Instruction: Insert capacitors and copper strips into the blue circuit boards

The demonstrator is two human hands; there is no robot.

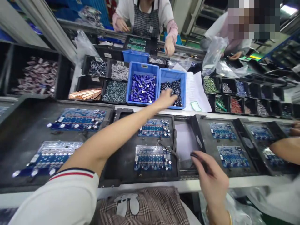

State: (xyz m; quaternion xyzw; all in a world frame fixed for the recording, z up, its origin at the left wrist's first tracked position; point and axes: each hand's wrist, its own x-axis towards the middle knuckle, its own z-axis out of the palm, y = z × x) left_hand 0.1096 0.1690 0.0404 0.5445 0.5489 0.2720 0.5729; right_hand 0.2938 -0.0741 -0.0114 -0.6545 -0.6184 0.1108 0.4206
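Observation:
My left hand (166, 99) reaches across to a blue bin (184, 90) of small black capacitors (172, 85). Its fingers are apart at the near side of the pile, and no part shows held in them. Low on the right, my right hand (212, 175) pinches a small black capacitor (194, 154) between thumb and fingertip. In the black tray before me lie two blue circuit boards, an upper board (154, 128) and a lower board (152, 157), both carrying components. The right hand is just right of the lower board, apart from it.
A blue bin (128, 84) of blue-purple capacitors stands beside the black ones. Black trays with more boards (77, 118) (233, 156) line the bench. Part boxes (114, 90) and paper (201, 93) lie behind. A co-worker (147, 22) sits opposite; another person's arm (286, 150) is at right.

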